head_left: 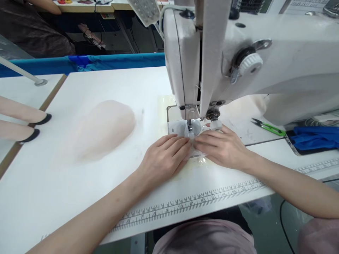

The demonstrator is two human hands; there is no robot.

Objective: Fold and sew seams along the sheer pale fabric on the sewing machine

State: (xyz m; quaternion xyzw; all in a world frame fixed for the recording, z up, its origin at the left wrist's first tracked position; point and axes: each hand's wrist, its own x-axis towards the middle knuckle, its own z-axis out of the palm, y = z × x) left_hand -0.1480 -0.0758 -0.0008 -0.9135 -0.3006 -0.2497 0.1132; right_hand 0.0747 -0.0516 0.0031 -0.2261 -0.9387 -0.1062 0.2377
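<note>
Both hands are at the front of a white sewing machine (182, 60), close to its presser foot (189, 125). A thin, translucent whitish piece of fabric (191, 144) lies between my fingertips, just in front of the foot. My left hand (165, 153) presses its fingers together on the fabric's left side. From the right, my right hand (221, 144) pinches the same piece, its fingertips partly hidden near a small white knob (215, 125). Most of the fabric is under my fingers. On the table to the left lies a sheer beige piece of fabric (108, 128).
Green thread snips (268, 127) lie to the right, beside a blue cloth (315, 137) on a dark flat object. A printed ruler (180, 208) runs along the table's front edge. Two beige tube shapes (19, 110) with black ends reach in from the left. Another person (34, 28) is beyond.
</note>
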